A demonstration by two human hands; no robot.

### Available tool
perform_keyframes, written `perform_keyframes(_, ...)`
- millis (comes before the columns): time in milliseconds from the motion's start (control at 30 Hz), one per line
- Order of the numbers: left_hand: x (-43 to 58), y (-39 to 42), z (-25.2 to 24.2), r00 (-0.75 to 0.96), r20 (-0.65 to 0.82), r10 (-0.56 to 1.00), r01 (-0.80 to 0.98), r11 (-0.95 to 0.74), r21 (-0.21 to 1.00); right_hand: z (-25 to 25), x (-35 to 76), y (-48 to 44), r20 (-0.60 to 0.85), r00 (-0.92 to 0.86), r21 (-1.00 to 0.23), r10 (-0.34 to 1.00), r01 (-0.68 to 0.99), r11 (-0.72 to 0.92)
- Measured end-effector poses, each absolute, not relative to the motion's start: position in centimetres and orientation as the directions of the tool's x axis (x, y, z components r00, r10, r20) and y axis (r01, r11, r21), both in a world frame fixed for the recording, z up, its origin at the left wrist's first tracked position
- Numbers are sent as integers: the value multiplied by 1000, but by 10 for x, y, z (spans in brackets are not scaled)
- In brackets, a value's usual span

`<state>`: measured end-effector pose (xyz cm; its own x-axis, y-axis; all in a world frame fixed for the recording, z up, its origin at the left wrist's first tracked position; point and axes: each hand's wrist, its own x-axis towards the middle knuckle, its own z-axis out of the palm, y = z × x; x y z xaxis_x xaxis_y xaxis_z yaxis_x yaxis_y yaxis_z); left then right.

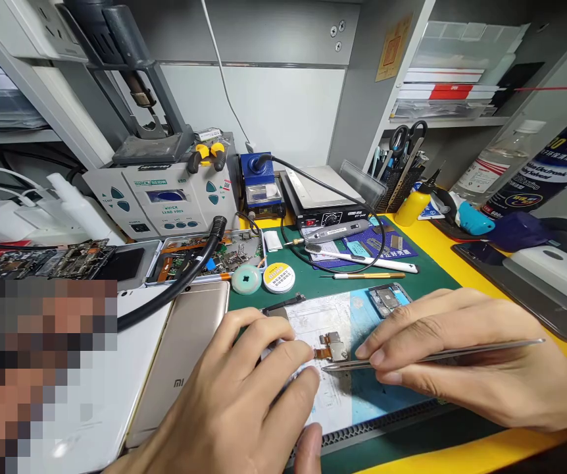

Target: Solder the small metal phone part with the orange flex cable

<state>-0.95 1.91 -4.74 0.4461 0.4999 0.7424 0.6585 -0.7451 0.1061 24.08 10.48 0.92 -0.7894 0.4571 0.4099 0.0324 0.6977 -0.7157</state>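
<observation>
In my right hand (441,349) a pair of metal tweezers (485,347) is held between thumb and fingers. Their tips touch or nearly touch a small silvery metal part with an orange ribbon cable (333,345). That part lies on a white-and-blue printed sheet (335,411). My left hand (258,368) is curled over the sheet's left side, its fingertips beside the ribbon cable. A dark edge shows under those fingers, but what they hold is hidden. Beyond my right fingers sits a small phone part with a metal frame (387,299).
To the left lie a gold phone (185,349) and a black hose (175,289). Behind are a tray of circuit boards (234,247), two round tins, a white brush (362,257), a soldering iron (337,230) and a hot-air station (165,191). A dark phone (481,253) lies right.
</observation>
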Motion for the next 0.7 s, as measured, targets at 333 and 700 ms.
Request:
perform_keyframes(333,-10,20,-51,454,742,494,656,-749,97,12,242,104,409,-782,-724,470,35,689)
perform_keyframes(700,-13,10,-42,507,626,592,675,-724,138,16,258,117,371,-670,-790,643,136,598)
